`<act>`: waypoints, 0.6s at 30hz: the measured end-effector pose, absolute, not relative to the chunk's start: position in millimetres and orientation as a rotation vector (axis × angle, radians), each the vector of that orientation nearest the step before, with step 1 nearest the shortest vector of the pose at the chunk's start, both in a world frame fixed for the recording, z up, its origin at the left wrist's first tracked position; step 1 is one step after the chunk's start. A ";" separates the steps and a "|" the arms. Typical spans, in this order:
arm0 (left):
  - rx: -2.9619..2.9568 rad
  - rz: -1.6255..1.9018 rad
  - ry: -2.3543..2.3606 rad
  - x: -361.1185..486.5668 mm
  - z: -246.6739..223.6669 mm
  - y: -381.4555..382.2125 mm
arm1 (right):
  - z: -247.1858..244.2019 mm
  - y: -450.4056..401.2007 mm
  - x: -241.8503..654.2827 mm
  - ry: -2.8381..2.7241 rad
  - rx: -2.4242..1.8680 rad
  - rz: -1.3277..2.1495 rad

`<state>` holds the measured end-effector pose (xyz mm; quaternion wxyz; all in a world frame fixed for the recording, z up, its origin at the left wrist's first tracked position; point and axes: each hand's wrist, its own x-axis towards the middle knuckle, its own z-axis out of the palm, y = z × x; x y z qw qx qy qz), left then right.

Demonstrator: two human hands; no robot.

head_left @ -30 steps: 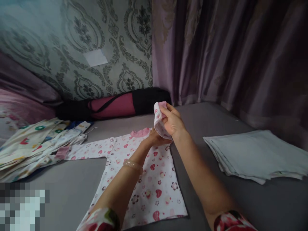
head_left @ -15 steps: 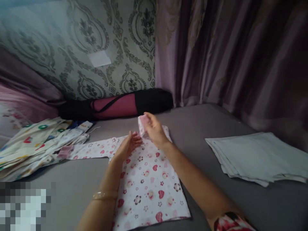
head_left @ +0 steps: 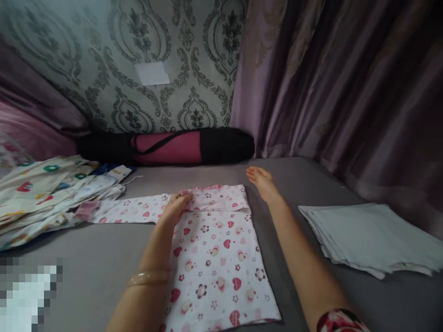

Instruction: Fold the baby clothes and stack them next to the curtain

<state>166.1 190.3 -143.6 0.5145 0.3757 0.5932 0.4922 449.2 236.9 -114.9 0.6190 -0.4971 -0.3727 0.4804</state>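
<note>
A white long-sleeved shirt (head_left: 221,263) with red hearts, flowers and small faces lies flat on the grey bed surface. One sleeve (head_left: 124,210) stretches out to the left, its pink cuff on the clothes pile. The other sleeve (head_left: 218,199) is folded across the top of the shirt, its cuff near the left shoulder. At that cuff, my left hand (head_left: 175,208) has its fingers closed down on the fabric; the fingertips are partly hidden. My right hand (head_left: 263,182) is apart from the cloth, beyond the right shoulder, fingers stretched out with nothing in them.
A pile of printed clothes (head_left: 44,198) lies at the left. On the right is a stack of pale folded cloths (head_left: 367,237). A long black and dark-pink bag (head_left: 169,148) runs along the wall, with a purple curtain (head_left: 294,83) beside it.
My right hand has let go of the sleeve cuff and moved right, off the shirt. The sleeve now lies across the shirt top, and my left hand has come down on its cuff.
</note>
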 end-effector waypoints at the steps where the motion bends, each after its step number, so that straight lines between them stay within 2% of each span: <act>1: 0.921 1.185 1.432 163.4 -143.6 190.2 | -118.6 237.2 449.9 -0.880 -1.213 1.068; 10: 1.026 1.306 1.459 145.5 -154.1 195.0 | -144.8 233.5 423.4 -1.261 -1.521 0.825; 14: 1.096 1.315 1.656 140.2 -164.2 200.5 | -147.4 216.5 408.5 -1.746 -1.674 0.529; 18: 1.346 1.158 1.972 139.0 -160.2 198.6 | -157.1 199.5 387.5 -2.113 -1.698 0.221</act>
